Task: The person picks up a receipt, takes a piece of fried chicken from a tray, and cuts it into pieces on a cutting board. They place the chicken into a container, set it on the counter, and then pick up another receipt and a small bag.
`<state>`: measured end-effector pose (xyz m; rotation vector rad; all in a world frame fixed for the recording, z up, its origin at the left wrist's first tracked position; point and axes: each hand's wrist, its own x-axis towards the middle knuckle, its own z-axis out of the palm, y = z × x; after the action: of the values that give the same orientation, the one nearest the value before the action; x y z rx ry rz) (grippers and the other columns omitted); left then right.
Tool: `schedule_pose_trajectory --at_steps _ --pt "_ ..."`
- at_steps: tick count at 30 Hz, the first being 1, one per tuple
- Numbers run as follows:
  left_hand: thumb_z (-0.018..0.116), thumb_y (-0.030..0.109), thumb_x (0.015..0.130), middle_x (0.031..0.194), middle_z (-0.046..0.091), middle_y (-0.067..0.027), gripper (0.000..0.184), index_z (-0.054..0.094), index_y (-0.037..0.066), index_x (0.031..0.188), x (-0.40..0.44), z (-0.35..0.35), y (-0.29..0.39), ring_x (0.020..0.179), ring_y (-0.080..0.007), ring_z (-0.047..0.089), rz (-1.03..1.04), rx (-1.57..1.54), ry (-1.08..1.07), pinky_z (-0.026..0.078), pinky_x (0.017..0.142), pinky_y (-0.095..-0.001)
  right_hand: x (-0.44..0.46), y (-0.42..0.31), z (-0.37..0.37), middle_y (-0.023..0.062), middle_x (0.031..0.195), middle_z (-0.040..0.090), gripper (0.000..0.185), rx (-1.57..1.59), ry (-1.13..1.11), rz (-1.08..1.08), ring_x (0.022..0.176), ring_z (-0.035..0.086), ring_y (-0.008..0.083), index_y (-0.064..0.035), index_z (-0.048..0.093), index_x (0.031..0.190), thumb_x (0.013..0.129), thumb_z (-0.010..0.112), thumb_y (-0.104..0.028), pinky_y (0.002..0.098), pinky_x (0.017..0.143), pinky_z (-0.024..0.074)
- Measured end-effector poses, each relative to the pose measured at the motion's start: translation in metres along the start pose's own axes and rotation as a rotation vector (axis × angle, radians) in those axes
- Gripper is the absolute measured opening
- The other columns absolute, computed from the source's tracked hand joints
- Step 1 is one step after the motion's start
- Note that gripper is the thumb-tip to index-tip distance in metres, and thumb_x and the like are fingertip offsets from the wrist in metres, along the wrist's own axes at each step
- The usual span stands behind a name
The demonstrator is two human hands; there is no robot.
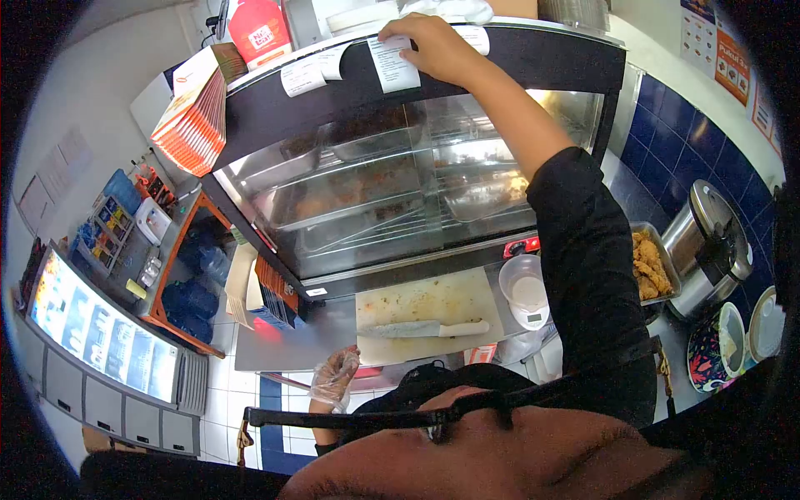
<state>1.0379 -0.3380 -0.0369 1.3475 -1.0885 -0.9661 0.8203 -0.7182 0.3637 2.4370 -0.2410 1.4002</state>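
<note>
My right hand [437, 50] reaches up to the top edge of a black-framed glass display cabinet [533, 62]. Its thumb and fingers pinch a printed paper slip [393, 68] that hangs against the frame. Lower down, my left hand [336, 377] wears a clear plastic glove and hangs beside the counter edge, fingers loosely bent, with nothing visible in them. Near it, a knife [417, 329] with a pale handle lies on a stained cutting board [417, 302]. Two more slips, a left one [302, 77] and a right one [475, 39], hang from the same frame.
Right of the board stand a kitchen scale [531, 317] with a clear bowl [525, 279], and a tray of fried chicken [650, 265]. Stacked orange-and-white cartons [192, 125] lean at the cabinet's left corner. Folded boxes [275, 292] stand at the counter's left end.
</note>
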Motion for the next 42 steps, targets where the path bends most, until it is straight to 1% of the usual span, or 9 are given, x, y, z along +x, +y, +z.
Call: schedule_pose_trajectory --at_steps 5,8,9,11,17,19,21,30,42 --pt "0.064 0.011 0.086 0.112 0.059 -0.0082 0.034 0.052 0.003 0.116 0.005 0.005 -0.004 0.104 -0.0152 0.054 -0.022 -0.018 0.001 0.039 0.095 -0.0288 -0.008 -0.002 -0.026 0.0121 0.108 0.063 0.042 0.134 0.045 -0.038 0.103 0.058 0.0308 -0.0089 0.062 0.109 0.070 0.054 0.005 0.0364 0.092 0.0436" --pt "0.063 0.011 0.086 0.111 0.059 -0.0086 0.033 0.052 0.002 0.116 0.007 0.000 -0.033 0.105 -0.0153 0.054 0.015 -0.073 0.034 0.040 0.095 -0.0289 -0.021 0.017 -0.061 0.0092 0.095 0.065 0.032 0.154 0.264 0.057 0.087 0.061 0.0230 -0.0091 0.066 0.096 0.069 0.055 0.004 0.0344 0.079 0.0475" --pt "0.064 0.011 0.086 0.111 0.059 -0.0090 0.034 0.052 0.002 0.117 0.010 -0.001 -0.037 0.105 -0.0152 0.054 0.048 -0.066 0.054 0.040 0.095 -0.0287 -0.024 -0.008 -0.091 0.0157 0.090 0.063 0.018 0.218 0.216 0.244 0.084 0.058 0.0337 -0.0008 0.065 0.087 0.072 0.055 0.002 0.0378 0.078 0.0465" --pt "0.064 0.012 0.086 0.111 0.060 -0.0095 0.034 0.053 0.002 0.117 0.012 -0.001 -0.039 0.104 -0.0153 0.054 0.064 -0.082 0.035 0.040 0.094 -0.0286 -0.034 0.013 -0.101 0.0147 0.090 0.063 0.021 0.042 0.175 0.211 0.081 0.059 0.0330 -0.0004 0.064 0.086 0.070 0.052 0.006 0.0360 0.076 0.0477" --pt "0.065 0.012 0.085 0.112 0.060 -0.0107 0.037 0.053 0.000 0.118 0.019 0.017 0.009 0.101 -0.0156 0.055 -0.035 0.050 0.020 0.040 0.093 -0.0282 -0.053 0.045 -0.090 0.0131 0.089 0.063 0.016 -0.096 0.142 0.022 0.090 0.058 0.0298 -0.0020 0.064 0.085 0.072 0.055 0.004 0.0362 0.082 0.0453" --pt "0.065 0.011 0.085 0.111 0.060 -0.0105 0.038 0.053 0.000 0.119 0.021 0.023 0.025 0.101 -0.0154 0.055 -0.049 0.021 0.034 0.040 0.093 -0.0279 -0.055 0.045 -0.088 0.0127 0.091 0.062 0.014 -0.084 0.144 0.074 0.094 0.056 0.0288 -0.0028 0.065 0.085 0.074 0.057 0.001 0.0370 0.085 0.0436" --pt "0.065 0.012 0.085 0.109 0.060 -0.0091 0.041 0.052 -0.001 0.121 0.024 0.026 0.038 0.100 -0.0144 0.055 -0.014 0.255 -0.031 0.041 0.092 -0.0271 -0.054 0.044 -0.089 0.0124 0.091 0.060 0.013 -0.081 0.141 0.073 0.094 0.056 0.0289 -0.0027 0.065 0.086 0.075 0.057 -0.001 0.0375 0.085 0.0432" --pt "0.066 0.012 0.084 0.109 0.061 -0.0086 0.040 0.053 -0.001 0.119 0.019 0.034 0.030 0.100 -0.0142 0.055 -0.077 0.137 0.027 0.041 0.092 -0.0270 -0.050 0.048 -0.085 0.0136 0.090 0.058 0.013 -0.035 0.128 0.078 0.092 0.053 0.0306 -0.0054 0.066 0.086 0.075 0.062 -0.009 0.0402 0.083 0.0413" --pt "0.066 0.016 0.084 0.107 0.061 -0.0075 0.038 0.055 0.002 0.118 0.015 0.049 0.011 0.099 -0.0135 0.056 -0.094 0.068 0.080 0.041 0.091 -0.0273 -0.045 0.035 -0.070 0.0111 0.094 0.056 0.017 -0.125 0.127 0.135 0.094 0.050 0.0292 -0.0102 0.069 0.090 0.075 0.061 -0.006 0.0393 0.083 0.0396"
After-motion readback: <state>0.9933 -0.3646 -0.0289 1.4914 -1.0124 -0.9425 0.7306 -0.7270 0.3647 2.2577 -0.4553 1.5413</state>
